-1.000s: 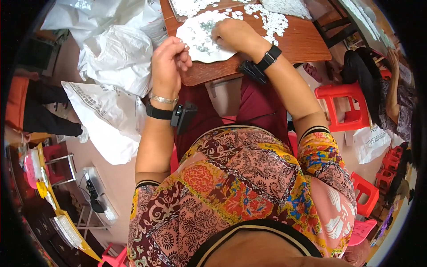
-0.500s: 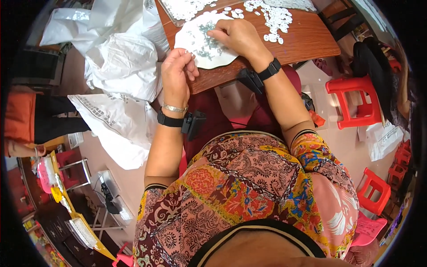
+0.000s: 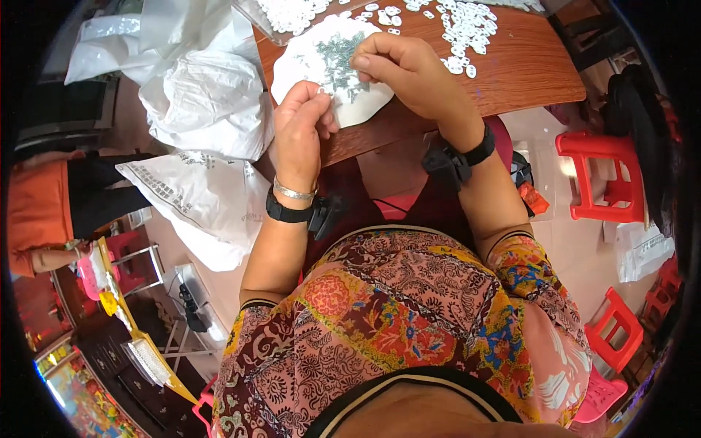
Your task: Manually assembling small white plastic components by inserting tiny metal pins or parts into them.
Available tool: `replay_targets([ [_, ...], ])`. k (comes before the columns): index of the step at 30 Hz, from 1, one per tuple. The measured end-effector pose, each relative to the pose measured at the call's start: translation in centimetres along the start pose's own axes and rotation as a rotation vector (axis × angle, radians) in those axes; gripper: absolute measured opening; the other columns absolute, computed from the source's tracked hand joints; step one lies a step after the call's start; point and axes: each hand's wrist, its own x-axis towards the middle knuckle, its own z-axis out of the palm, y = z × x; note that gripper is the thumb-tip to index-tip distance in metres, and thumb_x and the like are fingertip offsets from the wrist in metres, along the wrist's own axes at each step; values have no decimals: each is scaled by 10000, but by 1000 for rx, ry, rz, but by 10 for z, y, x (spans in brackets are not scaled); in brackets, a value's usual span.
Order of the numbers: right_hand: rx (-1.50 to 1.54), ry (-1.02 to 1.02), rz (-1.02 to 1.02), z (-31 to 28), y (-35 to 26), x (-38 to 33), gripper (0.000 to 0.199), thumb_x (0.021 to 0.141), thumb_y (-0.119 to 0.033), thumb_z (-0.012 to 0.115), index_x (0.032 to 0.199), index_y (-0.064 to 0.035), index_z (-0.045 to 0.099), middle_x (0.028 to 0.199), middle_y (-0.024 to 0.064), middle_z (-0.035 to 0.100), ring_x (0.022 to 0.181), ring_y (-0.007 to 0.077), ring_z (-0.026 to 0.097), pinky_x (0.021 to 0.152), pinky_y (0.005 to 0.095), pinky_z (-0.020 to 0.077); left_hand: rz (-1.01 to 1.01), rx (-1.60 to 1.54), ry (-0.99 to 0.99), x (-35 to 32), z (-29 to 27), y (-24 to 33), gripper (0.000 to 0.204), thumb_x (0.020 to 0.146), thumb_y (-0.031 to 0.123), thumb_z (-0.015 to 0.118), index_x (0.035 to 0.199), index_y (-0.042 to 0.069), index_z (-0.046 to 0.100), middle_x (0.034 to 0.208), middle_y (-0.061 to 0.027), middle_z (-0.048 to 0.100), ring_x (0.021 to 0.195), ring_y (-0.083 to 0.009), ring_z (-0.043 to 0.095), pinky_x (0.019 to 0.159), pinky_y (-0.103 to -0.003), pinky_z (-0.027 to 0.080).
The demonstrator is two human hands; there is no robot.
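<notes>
A white scalloped plate [image 3: 290,71] lies on the brown wooden table, with a pile of small grey metal pieces [image 3: 337,57] on it. Over the plate's near left edge, my left hand [image 3: 301,120] is closed, thumb and index finger pinching a small white piece [image 3: 321,90] that barely shows. At the right edge of the metal pile, my right hand [image 3: 409,71] is also closed in a pinch. Whatever sits between its fingertips is too small or hidden to make out. The two hands are a short gap apart.
White oval plastic pieces [image 3: 467,33] are scattered on the table [image 3: 526,80] at the far right. More fill a clear tray [image 3: 263,22] behind the plate. White sacks [image 3: 208,102] stand left, near a person in orange [image 3: 40,212]. Red stools [image 3: 602,171] are at right.
The view has shifted a little. My right hand has moved right, from over the metal pieces to the pile's edge. My left hand has come slightly further in over the plate, still pinched.
</notes>
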Motion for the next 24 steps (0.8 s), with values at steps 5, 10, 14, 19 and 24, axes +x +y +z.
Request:
replay_targets([
  [5, 58, 56, 32, 14, -11, -1, 246, 868, -219, 574, 774, 5, 611, 626, 18, 576, 591, 80, 508, 552, 252, 413, 31, -5, -3, -2, 14, 8, 135, 879, 143, 505, 770, 64, 513, 617, 12, 488, 534, -72, 454, 497, -202, 339],
  [10, 143, 24, 20, 21, -3, -1, 275, 883, -247, 573, 751, -7, 600, 620, -3, 546, 589, 63, 479, 544, 233, 391, 51, -23, -15, -5, 13, 7, 134, 881, 142, 502, 775, 62, 517, 618, 12, 489, 534, -73, 456, 498, -200, 342],
  [14, 130, -7, 40, 21, -10, -4, 305, 899, -270, 571, 721, -23, 578, 613, -30, 513, 593, 46, 440, 537, 216, 358, 66, -15, -11, -3, 7, 9, 133, 880, 139, 501, 776, 58, 523, 621, 9, 494, 533, -74, 459, 498, -199, 343],
  [19, 72, 48, 14, 27, -11, -6, 318, 882, -270, 573, 699, -10, 571, 589, 1, 519, 568, 75, 453, 529, 247, 376, 41, -8, -37, -4, 1, 11, 131, 869, 134, 504, 766, 58, 527, 619, 9, 496, 532, -74, 459, 497, -199, 342],
  [24, -16, 103, -15, 27, -10, -7, 314, 858, -276, 583, 715, 3, 581, 568, 63, 528, 528, 133, 476, 519, 290, 400, 0, 29, -46, -9, 2, 10, 127, 858, 139, 512, 764, 56, 528, 617, 9, 498, 532, -73, 457, 497, -199, 335],
])
